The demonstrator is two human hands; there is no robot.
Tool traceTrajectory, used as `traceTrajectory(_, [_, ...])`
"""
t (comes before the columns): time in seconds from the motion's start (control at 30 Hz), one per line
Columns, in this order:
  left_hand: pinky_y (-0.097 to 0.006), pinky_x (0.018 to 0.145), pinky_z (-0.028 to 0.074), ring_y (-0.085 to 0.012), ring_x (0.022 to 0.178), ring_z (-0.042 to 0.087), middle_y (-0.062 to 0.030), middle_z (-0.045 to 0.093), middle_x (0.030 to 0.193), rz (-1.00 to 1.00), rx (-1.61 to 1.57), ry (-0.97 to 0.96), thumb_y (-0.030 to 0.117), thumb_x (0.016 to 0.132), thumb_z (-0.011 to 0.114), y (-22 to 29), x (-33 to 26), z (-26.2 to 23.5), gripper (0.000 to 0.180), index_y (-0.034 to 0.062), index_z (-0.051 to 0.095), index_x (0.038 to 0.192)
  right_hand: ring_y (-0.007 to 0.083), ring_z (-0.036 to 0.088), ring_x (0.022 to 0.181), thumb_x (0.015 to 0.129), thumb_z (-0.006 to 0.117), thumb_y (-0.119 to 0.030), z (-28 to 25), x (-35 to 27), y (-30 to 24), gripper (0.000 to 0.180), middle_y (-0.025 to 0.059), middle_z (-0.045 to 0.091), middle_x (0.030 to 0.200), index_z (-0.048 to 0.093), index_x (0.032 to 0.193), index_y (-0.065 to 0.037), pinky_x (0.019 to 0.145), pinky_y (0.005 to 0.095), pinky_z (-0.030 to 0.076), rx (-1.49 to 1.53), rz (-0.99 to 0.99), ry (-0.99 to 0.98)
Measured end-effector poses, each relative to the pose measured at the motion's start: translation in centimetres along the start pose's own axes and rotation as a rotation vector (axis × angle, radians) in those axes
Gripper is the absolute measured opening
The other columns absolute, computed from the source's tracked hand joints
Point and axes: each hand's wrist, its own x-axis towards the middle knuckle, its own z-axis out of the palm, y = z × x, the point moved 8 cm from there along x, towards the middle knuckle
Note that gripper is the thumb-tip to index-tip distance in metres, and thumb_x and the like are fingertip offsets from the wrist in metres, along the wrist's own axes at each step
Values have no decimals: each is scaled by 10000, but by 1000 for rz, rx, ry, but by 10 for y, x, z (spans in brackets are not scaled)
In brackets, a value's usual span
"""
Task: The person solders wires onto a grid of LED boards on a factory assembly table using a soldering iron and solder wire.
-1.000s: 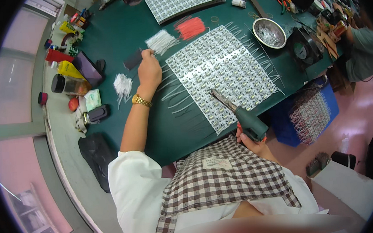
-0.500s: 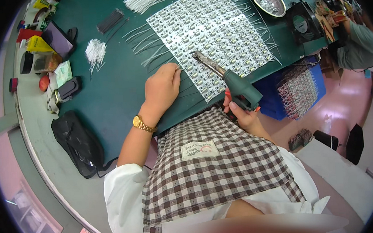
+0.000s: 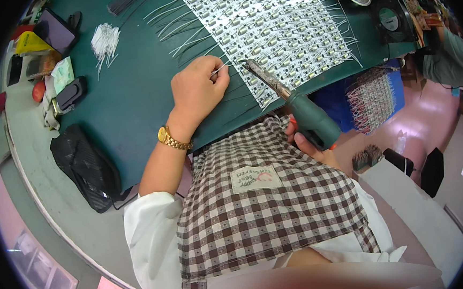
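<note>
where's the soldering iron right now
In the head view, the soldering iron is right of centre in the right hand, its tip near the left edge of the board, beside the left hand.

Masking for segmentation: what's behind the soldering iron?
Behind the iron, the panel shows around the barrel, and the blue bin right of the handle. Whatever lies directly behind barrel and handle is covered.

"How's the light?"

"Bright and even over the dark green flat-topped table (image 3: 142, 97); white glare streaks the glossy pink floor (image 3: 425, 107) right of it."

"And sharpness?"

"Crisp on the table; below it, a pinkish smear (image 3: 327, 283) blurs out. Left of the table, the long pale-grey ledge (image 3: 45, 171) bows along the black rim."
</note>
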Motion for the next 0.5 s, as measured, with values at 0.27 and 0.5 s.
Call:
traceTrajectory(0.27, [-314,461,425,-185,527,568,-12,586,642,-7,22,8,136,765,665,2,0,2,112,102,578,703,144,634,742,812,665,-60,1,4,12,163,72,667,851,641,963,-4,664,273,499,-73,-34,-2])
traceTrajectory(0.5, [-279,487,439,-157,524,564,-21,592,653,0,66,42,140,764,684,5,-3,4,96,85,611,736,133,564,773,891,578,-149,7,3,12,280,75,581,906,528,1128,-9,707,283,468,-224,-103,-129])
